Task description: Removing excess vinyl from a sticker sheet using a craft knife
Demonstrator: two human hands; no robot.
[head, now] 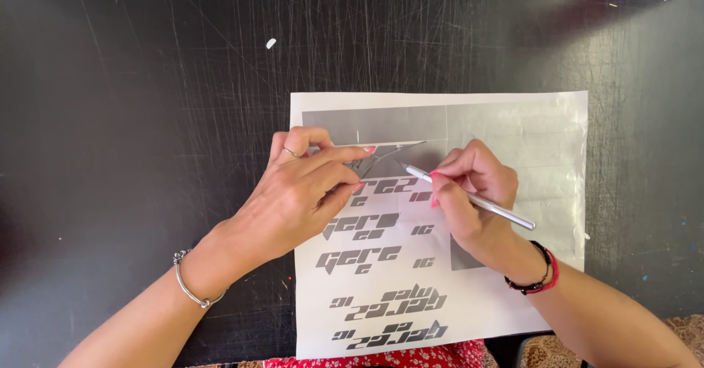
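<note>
A right hand (473, 192) grips a slim silver craft knife (469, 197) over a white backing sheet (513, 104) of grey vinyl lettering (363, 258). The knife's long axis runs from lower right to upper left, tip toward the sheet's top edge. Just left of the tip, the left hand (304, 192) pinches a peeled grey strip (396, 146).
</note>
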